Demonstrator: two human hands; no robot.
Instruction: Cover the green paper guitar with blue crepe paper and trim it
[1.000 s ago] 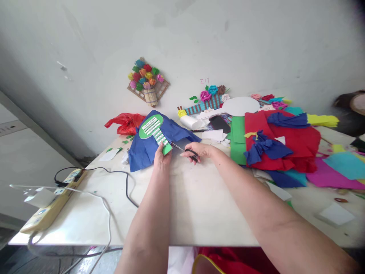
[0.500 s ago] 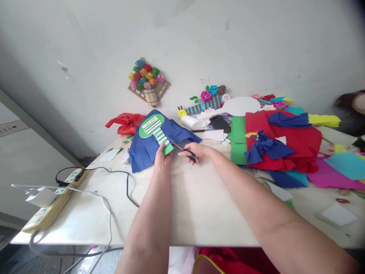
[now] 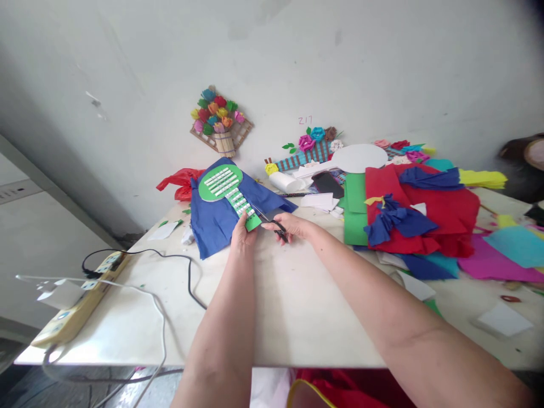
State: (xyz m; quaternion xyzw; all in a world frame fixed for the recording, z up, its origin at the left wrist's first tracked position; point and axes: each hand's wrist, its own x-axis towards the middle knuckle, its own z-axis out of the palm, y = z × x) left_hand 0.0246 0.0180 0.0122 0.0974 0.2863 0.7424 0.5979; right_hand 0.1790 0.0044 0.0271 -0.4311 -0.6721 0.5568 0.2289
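My left hand (image 3: pixel 243 232) pinches the narrow lower end of a green guitar-shaped cutout (image 3: pixel 208 194) with rows of white strips on it. Behind the cutout spreads a sheet of blue crepe paper (image 3: pixel 212 226), attached or just held against it; I cannot tell which. My right hand (image 3: pixel 289 226) grips a pair of scissors (image 3: pixel 279 229) with dark handles. Their blades point up and left, at the right edge of the cutout's neck and over the blue paper. The blade tips are hard to make out.
Green card (image 3: pixel 355 209), red crepe paper (image 3: pixel 461 207) and coloured scraps lie to the right. A white paper roll (image 3: pixel 285 182) and a white oval cutout (image 3: pixel 360 158) are farther back. A power strip (image 3: pixel 80 300) with cables sits at left. Paper flowers (image 3: pixel 216 110) hang on the wall.
The green cutout and the blue crepe paper have shifted slightly left and tilted a little. The hand with the scissors has followed slightly left.
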